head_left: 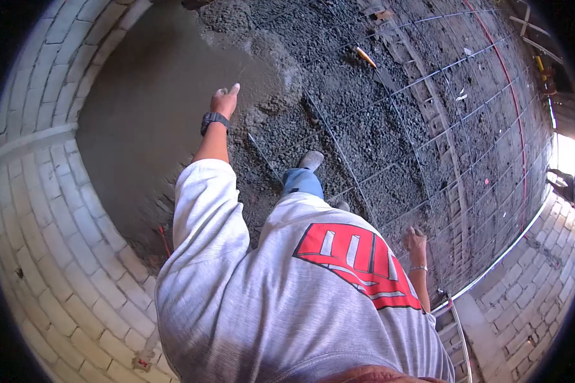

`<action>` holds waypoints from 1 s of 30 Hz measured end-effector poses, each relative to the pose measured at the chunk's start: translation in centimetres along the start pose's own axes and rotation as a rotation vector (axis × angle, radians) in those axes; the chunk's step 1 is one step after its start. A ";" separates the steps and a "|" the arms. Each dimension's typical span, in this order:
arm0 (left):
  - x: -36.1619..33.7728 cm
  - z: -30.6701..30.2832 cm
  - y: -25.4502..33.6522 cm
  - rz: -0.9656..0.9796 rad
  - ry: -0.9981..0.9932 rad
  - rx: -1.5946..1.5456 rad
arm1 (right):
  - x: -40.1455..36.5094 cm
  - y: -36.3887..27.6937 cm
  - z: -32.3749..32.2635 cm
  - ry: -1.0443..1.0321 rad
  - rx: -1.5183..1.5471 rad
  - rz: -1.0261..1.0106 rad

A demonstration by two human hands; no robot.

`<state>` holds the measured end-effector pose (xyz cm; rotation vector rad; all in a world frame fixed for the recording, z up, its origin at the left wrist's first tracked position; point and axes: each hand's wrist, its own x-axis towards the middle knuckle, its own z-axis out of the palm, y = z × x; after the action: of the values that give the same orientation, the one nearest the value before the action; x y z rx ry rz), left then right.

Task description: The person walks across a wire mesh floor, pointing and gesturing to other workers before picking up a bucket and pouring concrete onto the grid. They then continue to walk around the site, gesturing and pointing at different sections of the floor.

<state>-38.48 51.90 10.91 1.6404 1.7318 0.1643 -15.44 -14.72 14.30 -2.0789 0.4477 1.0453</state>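
Observation:
My left hand (224, 102), with a dark watch (214, 121) on its wrist, reaches over the edge of the smooth wet concrete (147, 96). Its fingers are mostly curled, with one digit pointing forward. A faint thin line shows beyond the fingertips; what the hand holds, if anything, is too small to make out. Down by my right side, my right hand (416, 242) hangs above the gravel, fingers loosely bent and apart, nothing visible in them. A thin band (419, 268) circles that wrist. Rough, unsmoothed concrete (275, 70) borders the smooth part, near my left hand.
Steel reinforcing bars (338, 143) form a grid over dark gravel (377, 153) around my boot (311, 160). An orange-handled tool (366, 57) lies on the gravel. A red line (508, 83) runs along the right. Block walls (57, 217) stand at both sides.

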 end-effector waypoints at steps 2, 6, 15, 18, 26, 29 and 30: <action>-0.2 0.2 1.1 0.006 -0.002 0.009 | -0.3 -0.2 0.1 0.029 -0.008 0.015; -0.4 0.4 3.6 0.034 0.063 0.106 | 1.0 0.1 -0.2 -0.003 0.031 0.029; 2.8 0.3 4.4 0.076 0.147 0.112 | 1.4 -1.0 0.2 -0.045 0.059 0.024; 3.2 0.2 4.7 0.103 0.165 0.112 | 0.7 -1.4 0.6 -0.076 0.040 -0.022; 3.2 -0.2 4.9 0.087 0.162 0.104 | -0.9 -2.8 1.5 0.012 -0.038 0.014; 3.4 0.0 4.6 0.090 0.154 0.100 | -0.7 -2.6 1.2 -0.023 0.002 -0.001; 3.4 0.0 4.5 0.084 0.156 0.097 | -0.8 -2.6 1.1 -0.023 0.002 0.000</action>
<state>-34.51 55.80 11.94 1.8139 1.8122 0.2578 -14.99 -12.17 15.71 -2.0632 0.4371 1.0669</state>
